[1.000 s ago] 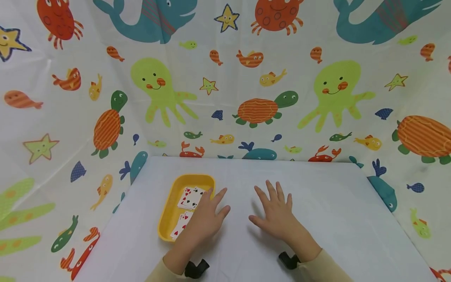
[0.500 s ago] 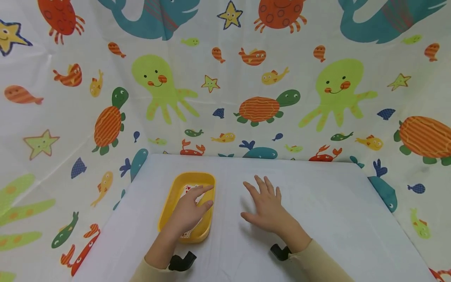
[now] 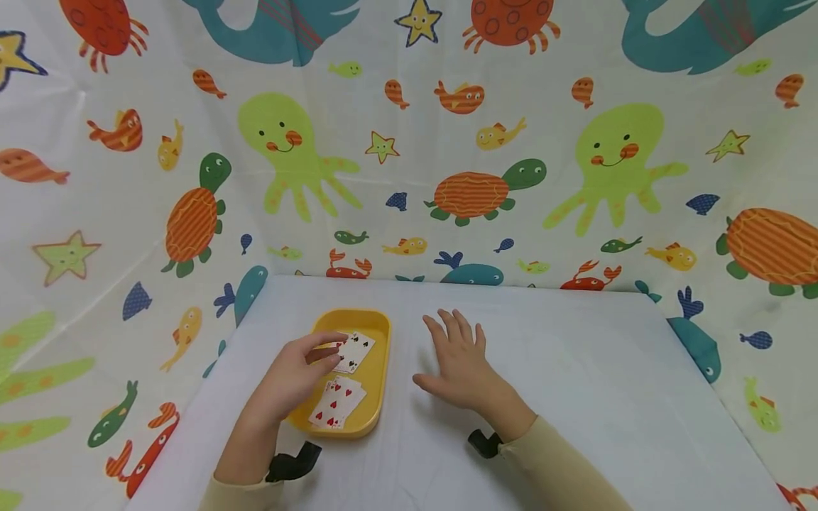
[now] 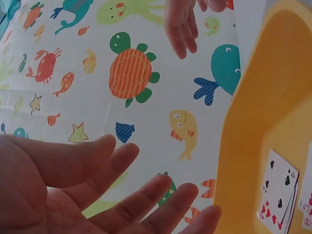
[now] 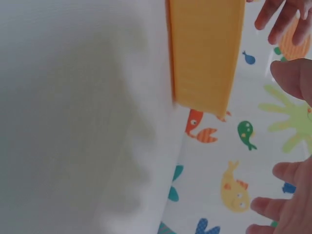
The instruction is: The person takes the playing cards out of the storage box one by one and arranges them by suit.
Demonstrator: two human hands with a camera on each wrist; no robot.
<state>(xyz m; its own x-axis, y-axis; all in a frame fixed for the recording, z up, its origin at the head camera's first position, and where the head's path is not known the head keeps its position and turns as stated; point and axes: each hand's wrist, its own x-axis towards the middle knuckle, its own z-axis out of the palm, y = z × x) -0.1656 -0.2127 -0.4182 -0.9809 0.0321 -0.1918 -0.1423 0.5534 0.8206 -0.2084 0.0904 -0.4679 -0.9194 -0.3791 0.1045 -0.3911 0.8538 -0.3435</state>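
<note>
Yellow plastic, as it seemed, was the tray (image 3: 371, 387), which stood on the left part of the white table (image 3: 607, 383), and the cards lay face up inside it, on its floor. The left hand (image 3: 292, 372) was over the left rim of the tray; its fingers were softly bent, the thumb a little apart from them, and they had hold of nothing. In the head view its fingertips hid a part of the far pile (image 3: 356, 353), but in the left wrist view no finger met a card. The right hand (image 3: 463, 369) hung over the table, right of the tray, with fingers spread wide and also without any thing.

I judged that the left wrist, if lowered, could catch the rim and push the tray. The cards were thin and overlapped, so a pinch could take two together; and because the near pile (image 3: 337, 403) lay close to the far one, a careless sweep could mix them.

Counted, there were two hands, one tray, one table, two piles and two black mounts (image 3: 294, 463), one at each wrist. Each pile had more than one card, but the exact number I could not tell, because of the overlap.
</note>
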